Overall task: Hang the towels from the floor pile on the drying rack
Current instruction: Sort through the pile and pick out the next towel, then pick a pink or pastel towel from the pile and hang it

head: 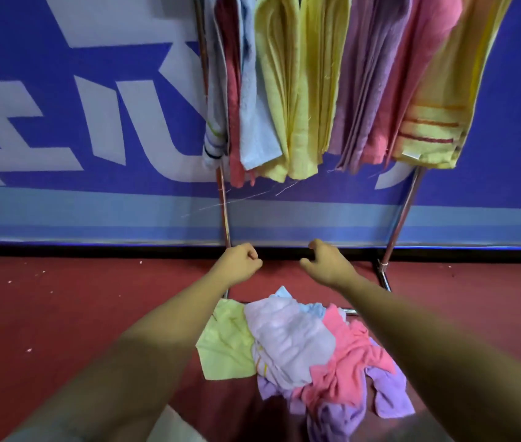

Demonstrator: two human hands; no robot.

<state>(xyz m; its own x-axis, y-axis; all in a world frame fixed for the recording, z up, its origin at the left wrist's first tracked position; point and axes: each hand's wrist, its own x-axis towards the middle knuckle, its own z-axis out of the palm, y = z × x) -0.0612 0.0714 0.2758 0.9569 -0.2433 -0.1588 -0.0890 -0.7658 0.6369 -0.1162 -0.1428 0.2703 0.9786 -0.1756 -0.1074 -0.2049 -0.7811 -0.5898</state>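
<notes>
On the red floor (61, 314), in front of the drying rack (401, 212), lay the pile of towels (300, 346), loosely heaped between the rack's two metal posts and partly covering its low base bar. A pale green towel (225, 346) spread out at the pile's left edge, a pale lilac towel (287, 339) sat crumpled on top, a pink towel (345, 355) tumbled down beside it, and a purple towel (391, 393) trailed off to the right. Both bare arms reached forward above the heap. The left hand (240, 266) was balled into a tight fist with nothing in it. The right hand (327, 264) had its fingers bent over in a looser curl, thumb pointing towards the other hand, and it too held nothing. Neither hand touched the pile. Up on the rack hung a packed row of towels: a light blue one (254, 116), a yellow one (294, 90), a mauve one (365, 90) and a pink one (418, 65). Behind stood a blue banner (93, 122) with large pale shapes.
</notes>
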